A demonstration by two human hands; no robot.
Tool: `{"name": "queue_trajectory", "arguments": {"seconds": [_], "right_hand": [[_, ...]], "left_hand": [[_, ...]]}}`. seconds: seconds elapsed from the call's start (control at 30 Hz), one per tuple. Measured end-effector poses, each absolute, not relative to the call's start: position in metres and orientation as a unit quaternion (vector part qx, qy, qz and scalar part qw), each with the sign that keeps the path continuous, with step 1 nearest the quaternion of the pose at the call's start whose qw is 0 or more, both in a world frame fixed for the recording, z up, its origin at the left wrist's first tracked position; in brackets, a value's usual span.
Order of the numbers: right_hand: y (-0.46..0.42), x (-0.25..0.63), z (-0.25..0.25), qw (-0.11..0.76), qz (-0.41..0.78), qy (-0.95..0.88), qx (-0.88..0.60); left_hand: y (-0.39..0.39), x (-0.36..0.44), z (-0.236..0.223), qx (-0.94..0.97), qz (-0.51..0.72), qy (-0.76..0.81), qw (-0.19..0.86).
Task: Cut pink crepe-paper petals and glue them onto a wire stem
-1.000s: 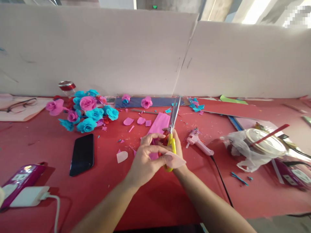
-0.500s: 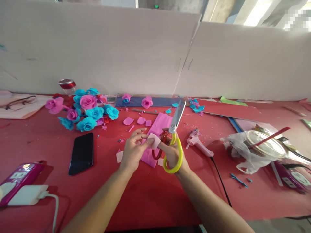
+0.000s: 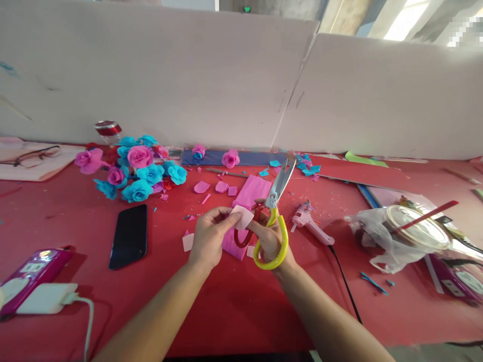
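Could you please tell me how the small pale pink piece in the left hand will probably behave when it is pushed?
The pale pink piece would probably bend easily, as it looks paper-thin. It is likely very light: a pinch of the left hand seems to hold it. Laid on the red table, it might slide rather than roll, being flattish.

White panels stand beyond a red table. Light glares far right; grey floor shows near right.
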State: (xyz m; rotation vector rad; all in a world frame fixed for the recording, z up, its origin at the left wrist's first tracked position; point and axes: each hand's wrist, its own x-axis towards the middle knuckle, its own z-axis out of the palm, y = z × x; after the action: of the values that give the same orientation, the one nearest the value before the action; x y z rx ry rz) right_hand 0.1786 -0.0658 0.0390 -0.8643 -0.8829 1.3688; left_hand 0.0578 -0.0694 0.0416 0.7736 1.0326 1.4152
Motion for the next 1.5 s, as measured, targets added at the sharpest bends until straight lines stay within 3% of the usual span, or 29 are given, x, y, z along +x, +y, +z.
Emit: {"name": "queue_trajectory", "arguments": {"seconds": [0.43, 0.97, 1.5], "right_hand": [[-0.066, 0.178, 0.034, 0.595, 0.603, -0.394, -0.355], [-0.064, 0.182, 0.038, 0.564, 0.579, -0.405, -0.426], [-0.063, 0.182, 0.041, 0.611, 0.572, -0.371, -0.403]], "left_hand": [[-0.072, 0.068, 0.044, 0.258, 0.665, 0.416, 0.564], [-0.061, 0.055, 0.04, 0.183, 0.645, 0.446, 0.593], [-0.075, 0.057, 0.049, 0.397, 0.59, 0.453, 0.538]]}}
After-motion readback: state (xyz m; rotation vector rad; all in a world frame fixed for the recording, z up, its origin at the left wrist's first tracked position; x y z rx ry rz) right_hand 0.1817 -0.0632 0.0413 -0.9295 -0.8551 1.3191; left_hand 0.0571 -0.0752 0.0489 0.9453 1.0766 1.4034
